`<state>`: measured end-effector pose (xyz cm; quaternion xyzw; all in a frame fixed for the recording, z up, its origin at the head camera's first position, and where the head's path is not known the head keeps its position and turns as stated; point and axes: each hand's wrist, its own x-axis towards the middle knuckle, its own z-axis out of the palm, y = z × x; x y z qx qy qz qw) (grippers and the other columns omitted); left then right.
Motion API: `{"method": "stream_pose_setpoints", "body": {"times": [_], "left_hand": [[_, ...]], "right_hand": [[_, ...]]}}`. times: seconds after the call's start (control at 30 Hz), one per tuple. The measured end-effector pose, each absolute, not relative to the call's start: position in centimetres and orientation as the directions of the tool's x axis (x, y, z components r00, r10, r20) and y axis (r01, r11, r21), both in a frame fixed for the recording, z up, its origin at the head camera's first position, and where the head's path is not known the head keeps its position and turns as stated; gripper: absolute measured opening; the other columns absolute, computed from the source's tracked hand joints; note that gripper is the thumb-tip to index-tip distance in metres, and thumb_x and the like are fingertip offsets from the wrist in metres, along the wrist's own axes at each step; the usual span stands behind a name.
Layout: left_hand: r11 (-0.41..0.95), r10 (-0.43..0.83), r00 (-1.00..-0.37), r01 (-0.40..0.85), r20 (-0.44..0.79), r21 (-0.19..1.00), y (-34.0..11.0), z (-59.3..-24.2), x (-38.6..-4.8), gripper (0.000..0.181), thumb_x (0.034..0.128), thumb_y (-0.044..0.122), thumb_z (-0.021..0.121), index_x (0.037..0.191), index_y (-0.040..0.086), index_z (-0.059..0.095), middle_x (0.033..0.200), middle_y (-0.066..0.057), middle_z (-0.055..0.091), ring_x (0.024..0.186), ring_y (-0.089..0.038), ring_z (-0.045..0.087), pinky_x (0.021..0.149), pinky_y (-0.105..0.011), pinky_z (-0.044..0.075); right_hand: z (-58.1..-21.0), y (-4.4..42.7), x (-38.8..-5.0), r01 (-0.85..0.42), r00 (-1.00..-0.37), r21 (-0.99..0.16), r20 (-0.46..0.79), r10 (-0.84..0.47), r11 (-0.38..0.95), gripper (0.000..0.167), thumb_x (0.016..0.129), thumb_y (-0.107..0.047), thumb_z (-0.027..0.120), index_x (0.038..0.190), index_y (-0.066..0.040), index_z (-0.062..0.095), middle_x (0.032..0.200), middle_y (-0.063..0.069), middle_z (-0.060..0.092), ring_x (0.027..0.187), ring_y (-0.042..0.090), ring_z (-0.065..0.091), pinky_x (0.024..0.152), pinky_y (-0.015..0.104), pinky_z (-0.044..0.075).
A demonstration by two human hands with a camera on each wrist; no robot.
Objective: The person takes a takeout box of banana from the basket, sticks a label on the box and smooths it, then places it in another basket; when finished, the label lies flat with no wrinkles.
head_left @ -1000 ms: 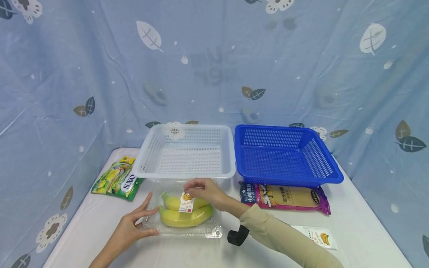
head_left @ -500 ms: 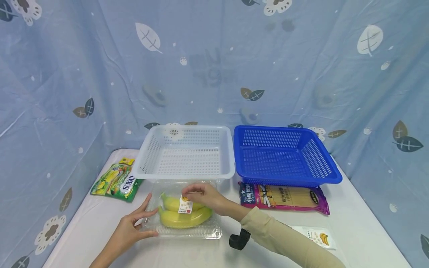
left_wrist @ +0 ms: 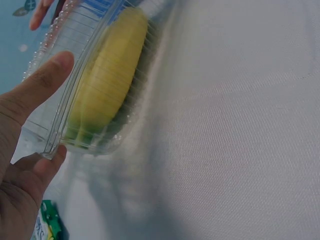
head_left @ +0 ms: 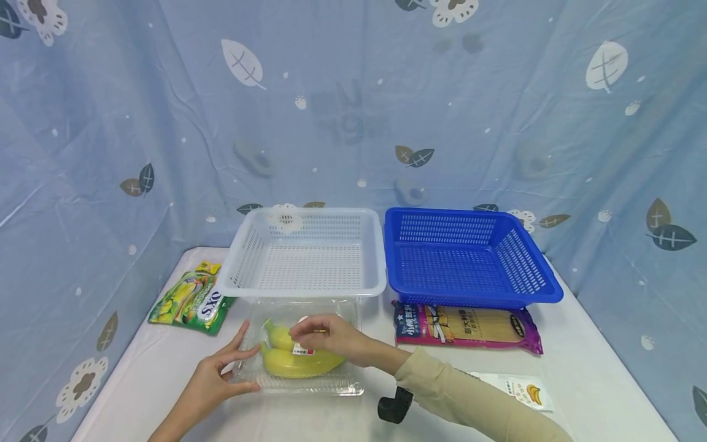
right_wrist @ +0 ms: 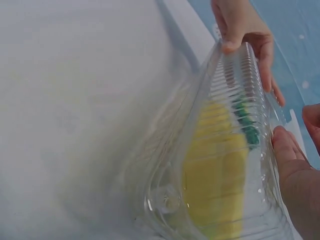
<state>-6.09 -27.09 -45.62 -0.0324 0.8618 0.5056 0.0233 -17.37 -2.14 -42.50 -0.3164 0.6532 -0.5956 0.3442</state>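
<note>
A clear plastic clamshell box (head_left: 301, 385) with yellow bananas (head_left: 301, 366) inside sits on the table, its lid down. My left hand (head_left: 218, 371) holds the box by its left side. In the left wrist view, the thumb of that hand (left_wrist: 30, 100) lies on the lid while its fingertips touch the rim below. Over the lid is my right hand (head_left: 342, 339), fingers on a white banana label (head_left: 301, 350) and covering most of it. From the right wrist view, fingers of the right hand (right_wrist: 295, 160) touch the lid's surface.
Behind the box stand a white basket (head_left: 301, 292) and a blue basket (head_left: 477, 297). A green candy bag (head_left: 190, 298) lies at left, a spaghetti pack (head_left: 469, 326) at right. Nearer lies a sheet with a banana picture (head_left: 525, 391). A black device (head_left: 393, 407) is at the right wrist.
The right hand has moved slightly down and left over the label, which it now hides more. My left hand stays on the box's left side.
</note>
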Motion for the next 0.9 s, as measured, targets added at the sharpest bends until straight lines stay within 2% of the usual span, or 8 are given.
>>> {"method": "stream_pose_setpoints", "body": {"times": [0.23,0.33,0.47,0.67,0.8,0.9], "left_hand": [[0.494,-0.039,-0.996,-0.094,-0.086,0.865,-26.9,-45.7,-6.3,0.066,0.0633,0.018,0.088,0.125,0.010,0.064,0.157,-0.001,0.020,0.138,-0.038,0.026,0.091,-0.051,0.047],[0.499,-0.040,-0.995,-0.097,-0.088,0.861,-26.9,-45.7,-6.4,0.067,0.0632,0.019,0.088,0.125,0.010,0.064,0.157,0.000,0.020,0.139,-0.039,0.025,0.090,-0.051,0.047],[0.498,-0.025,-0.997,-0.073,-0.070,0.864,-26.9,-45.8,-6.3,0.064,0.0671,0.021,0.086,0.126,0.010,0.063,0.158,-0.001,0.019,0.140,-0.041,0.020,0.090,-0.056,0.045],[0.488,-0.016,-1.000,-0.023,-0.017,0.873,-26.8,-46.3,-5.8,0.060,0.0718,0.019,0.084,0.127,0.009,0.062,0.161,-0.006,0.008,0.139,-0.047,0.017,0.089,-0.065,0.039],[0.506,-0.003,-0.999,0.030,0.037,0.862,-26.6,-46.9,-5.4,0.073,0.0725,0.019,0.084,0.137,0.011,0.052,0.160,-0.015,0.003,0.135,-0.055,0.019,0.087,-0.068,0.038],[0.543,-0.011,-0.999,0.037,0.052,0.839,-26.2,-47.0,-5.4,0.086,0.0700,0.024,0.086,0.144,0.017,0.042,0.159,-0.020,0.005,0.134,-0.057,0.018,0.092,-0.068,0.035]], "right_hand": [[-42.3,-1.8,-16.8,0.036,-0.540,-0.998,-0.063,-0.839,0.052,0.027,0.095,-0.002,0.057,0.119,0.009,0.059,0.124,0.026,0.058,0.110,0.020,0.060,0.090,0.026,0.050],[-42.3,-1.7,-16.5,0.037,-0.533,-0.998,-0.063,-0.844,0.050,0.027,0.094,-0.001,0.057,0.118,0.009,0.059,0.123,0.028,0.058,0.110,0.017,0.060,0.092,0.024,0.048],[-42.1,-1.4,-16.1,0.065,-0.530,-0.996,-0.091,-0.843,0.066,0.026,0.095,-0.005,0.058,0.119,0.006,0.060,0.120,0.022,0.062,0.107,0.011,0.060,0.092,0.023,0.047],[-42.0,0.0,-15.4,0.092,-0.520,-0.995,-0.086,-0.850,0.045,0.029,0.095,-0.008,0.058,0.121,0.004,0.060,0.122,0.021,0.062,0.111,0.014,0.060,0.092,0.026,0.049],[-42.0,1.7,-15.4,0.096,-0.528,-0.995,-0.054,-0.847,0.004,0.030,0.095,-0.006,0.059,0.123,0.004,0.058,0.126,0.022,0.058,0.116,0.025,0.058,0.095,0.036,0.048],[-41.8,3.3,-15.8,0.018,-0.527,-1.000,-0.002,-0.850,-0.009,0.033,0.094,-0.005,0.059,0.126,0.006,0.056,0.130,0.023,0.055,0.121,0.034,0.053,0.097,0.037,0.046]]}}
